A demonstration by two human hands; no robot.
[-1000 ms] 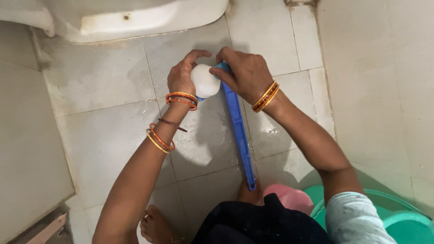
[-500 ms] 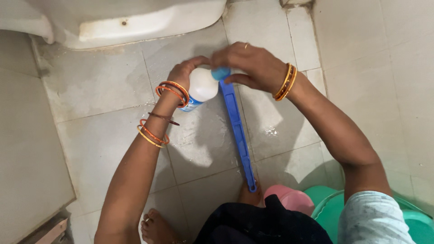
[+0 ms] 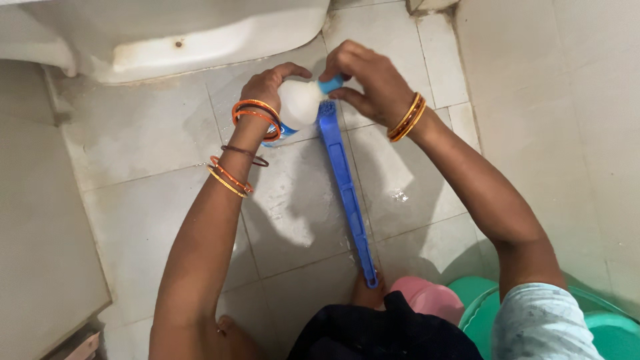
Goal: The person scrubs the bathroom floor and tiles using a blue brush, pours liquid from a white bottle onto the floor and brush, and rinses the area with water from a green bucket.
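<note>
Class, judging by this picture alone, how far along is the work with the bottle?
Done: the floor already looks wet. In hand: the left hand grips the white bottle while the right hand pinches its blue cap. Left: the cap is still on, and the blue brush lies untouched.

Pale tiled bathroom floor (image 3: 153,200), wet in patches, carries a long blue brush handle (image 3: 347,200) running from center toward 6 o'clock, a white toilet base (image 3: 200,40) at 11 o'clock, and green tubs (image 3: 600,327) at 4 o'clock.
</note>
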